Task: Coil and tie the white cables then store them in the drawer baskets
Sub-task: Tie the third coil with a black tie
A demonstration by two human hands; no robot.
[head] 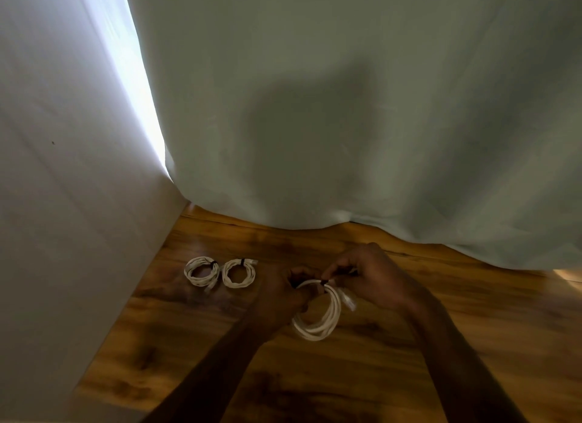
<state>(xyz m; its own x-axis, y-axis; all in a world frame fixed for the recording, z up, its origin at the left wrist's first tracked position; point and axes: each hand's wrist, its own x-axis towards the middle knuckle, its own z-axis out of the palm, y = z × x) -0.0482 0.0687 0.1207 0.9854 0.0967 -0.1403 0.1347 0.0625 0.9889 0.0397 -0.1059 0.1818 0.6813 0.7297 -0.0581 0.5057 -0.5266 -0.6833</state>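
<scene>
Hands meet over the wooden table (195, 344) near its middle: the left hand (283, 296) grips the top of a coiled white cable (318, 323), while the right hand (365, 274) pinches a thin black tie (323, 283) on it. Two tied white cable coils (201, 271) (238, 273) lie side by side toward the left edge, near a pale curtain (346, 107).

Wooden floor (362, 375), brown boards, dark grain patches. Two coiled white cables lie flat on it near the left wall: left coil (202, 272) and right coil (238, 272), just beside each other, each bound at the top with a dark tie. Curtain hem (315, 224) meets the floor behind.
</scene>
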